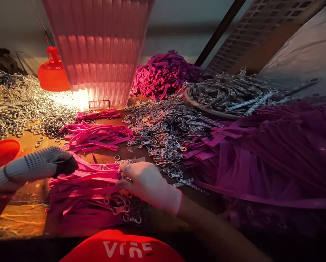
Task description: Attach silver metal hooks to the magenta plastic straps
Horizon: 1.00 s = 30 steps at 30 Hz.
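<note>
- Flat magenta fabric straps, metal-ended: stacked on the surface, beneath and between my hands.
- Right hand, pale glove: fingers narrow, apparently pinching strap ends.
- Left hand, dotted white knit glove, dark fingertips: curled at opposite ends; grip hidden, cannot tell.
- Silver metal links: heaped beyond right hand.
- Handling, I judge: pinch lightly; keep lengths parallel, untwisted, unsnagged.

Workshop: heaped metal links, pink straps
</note>
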Each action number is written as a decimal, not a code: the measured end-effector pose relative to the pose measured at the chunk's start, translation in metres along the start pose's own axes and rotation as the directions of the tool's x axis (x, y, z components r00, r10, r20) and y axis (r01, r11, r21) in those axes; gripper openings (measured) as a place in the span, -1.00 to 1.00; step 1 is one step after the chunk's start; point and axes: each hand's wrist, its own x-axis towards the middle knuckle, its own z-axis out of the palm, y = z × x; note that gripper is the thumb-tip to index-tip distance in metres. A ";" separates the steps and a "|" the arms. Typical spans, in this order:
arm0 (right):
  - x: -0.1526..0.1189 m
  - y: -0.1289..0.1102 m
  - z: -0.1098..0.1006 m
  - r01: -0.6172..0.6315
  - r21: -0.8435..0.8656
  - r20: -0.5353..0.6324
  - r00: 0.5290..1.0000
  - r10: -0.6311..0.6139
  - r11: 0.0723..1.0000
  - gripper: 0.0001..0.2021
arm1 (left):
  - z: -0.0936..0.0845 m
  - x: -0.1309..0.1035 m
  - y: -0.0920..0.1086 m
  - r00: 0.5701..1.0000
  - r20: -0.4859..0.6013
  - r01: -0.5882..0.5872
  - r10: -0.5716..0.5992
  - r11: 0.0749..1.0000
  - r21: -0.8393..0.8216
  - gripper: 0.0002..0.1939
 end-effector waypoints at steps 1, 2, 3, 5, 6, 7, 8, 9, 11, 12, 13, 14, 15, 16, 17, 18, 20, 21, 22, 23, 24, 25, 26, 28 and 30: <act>0.000 0.013 0.001 0.006 0.027 0.020 1.000 -0.006 1.000 -0.64 | 0.001 0.003 -0.005 1.000 -0.004 0.000 0.000 1.000 0.028 -0.87; 0.002 0.028 0.003 -0.008 0.035 0.028 1.000 0.007 0.999 -0.66 | 0.005 0.007 -0.012 1.000 0.003 -0.006 0.006 0.999 0.044 -0.87; 0.006 0.046 0.006 -0.051 0.018 0.024 0.998 0.051 0.999 -0.70 | 0.013 0.011 -0.019 1.000 0.010 -0.006 0.005 1.000 0.010 -0.85; 0.019 0.083 0.018 -0.240 -0.121 -0.003 0.971 0.241 0.963 -0.76 | 0.037 0.022 -0.034 1.000 -0.006 0.024 -0.026 0.963 -0.267 -0.81; 0.026 0.101 0.026 -0.326 -0.203 -0.006 0.944 0.331 0.924 -0.79 | 0.049 0.027 -0.039 0.997 0.041 0.070 -0.058 0.897 -0.436 -0.79; 0.033 0.117 0.034 -0.358 -0.233 -0.018 0.931 0.364 0.904 -0.79 | 0.062 0.033 -0.044 0.990 0.117 0.134 -0.081 0.795 -0.591 -0.78; 0.038 0.130 0.042 -0.372 -0.255 -0.021 0.925 0.379 0.893 -0.76 | 0.073 0.039 -0.046 0.978 0.187 0.197 -0.089 0.675 -0.711 -0.78; 0.042 0.141 0.050 -0.370 -0.261 -0.023 0.926 0.377 0.892 -0.74 | 0.083 0.044 -0.048 0.967 0.240 0.244 -0.081 0.553 -0.797 -0.78; 0.044 0.155 0.061 -0.345 -0.250 -0.023 0.936 0.350 0.905 -0.72 | 0.098 0.052 -0.048 0.959 0.280 0.280 -0.051 0.350 -0.894 -0.78; 0.044 0.159 0.064 -0.335 -0.241 -0.027 0.941 0.338 0.911 -0.73 | 0.103 0.055 -0.048 0.959 0.281 0.280 -0.037 0.277 -0.919 -0.79; 0.042 0.159 0.065 -0.326 -0.227 -0.035 0.944 0.327 0.918 -0.75 | 0.107 0.057 -0.047 0.960 0.279 0.277 -0.023 0.220 -0.935 -0.79; 0.040 0.157 0.065 -0.318 -0.209 -0.050 0.948 0.315 0.925 -0.76 | 0.110 0.058 -0.047 0.962 0.272 0.270 -0.014 0.172 -0.947 -0.81; 0.038 0.151 0.064 -0.309 -0.188 -0.069 0.951 0.301 0.932 -0.76 | 0.112 0.059 -0.047 0.965 0.262 0.261 -0.010 0.128 -0.957 -0.82; 0.037 0.141 0.061 -0.295 -0.173 -0.085 0.955 0.284 0.940 -0.74 | 0.115 0.059 -0.047 0.969 0.247 0.247 -0.011 0.085 -0.965 -0.84; 0.035 0.128 0.058 -0.274 -0.136 -0.106 0.959 0.261 0.952 -0.71 | 0.117 0.059 -0.047 0.974 0.227 0.227 -0.012 0.043 -0.973 -0.85; 0.033 0.111 0.054 -0.244 -0.078 -0.130 0.964 0.233 0.967 -0.69 | 0.120 0.059 -0.047 0.979 0.204 0.204 -0.015 0.002 -0.979 -0.85; 0.029 0.071 0.046 -0.141 0.170 -0.210 0.962 0.176 0.975 -0.72 | 0.125 0.059 -0.047 0.987 0.162 0.161 -0.013 -0.069 -0.985 -0.83; 0.028 0.050 0.042 -0.065 0.319 -0.258 0.954 0.153 0.945 -0.75 | 0.128 0.059 -0.047 0.990 0.141 0.141 -0.003 -0.092 -0.986 -0.81; 0.027 0.031 0.040 -0.006 0.392 -0.270 0.955 0.122 0.920 -0.77 | 0.131 0.058 -0.047 0.993 0.118 0.118 0.005 -0.098 -0.988 -0.80; 0.026 0.014 0.038 0.051 0.437 -0.297 0.951 0.091 0.898 -0.76 | 0.134 0.058 -0.047 0.995 0.096 0.096 0.008 -0.090 -0.991 -0.80; 0.027 0.000 0.037 0.102 0.450 -0.317 0.947 0.052 0.887 -0.74 | 0.137 0.057 -0.047 0.997 0.078 0.079 0.009 -0.076 -0.994 -0.80; 0.027 -0.010 0.037 0.144 0.444 -0.340 0.940 0.018 0.884 -0.73 | 0.139 0.057 -0.048 0.998 0.062 0.062 0.008 -0.056 -0.997 -0.81; 0.028 -0.017 0.038 0.178 0.429 -0.365 0.931 -0.010 0.886 -0.72 | 0.141 0.056 -0.049 0.999 0.050 0.050 0.006 -0.030 -0.998 -0.81; 0.029 -0.023 0.038 0.202 0.397 -0.402 0.915 -0.028 0.896 -0.72 | 0.142 0.055 -0.052 0.999 0.032 0.032 0.008 0.009 -0.999 -0.80; 0.030 -0.023 0.037 0.157 0.384 -0.406 0.914 0.014 0.910 -0.74 | 0.140 0.054 -0.055 1.000 0.013 0.011 0.024 0.046 -0.999 -0.80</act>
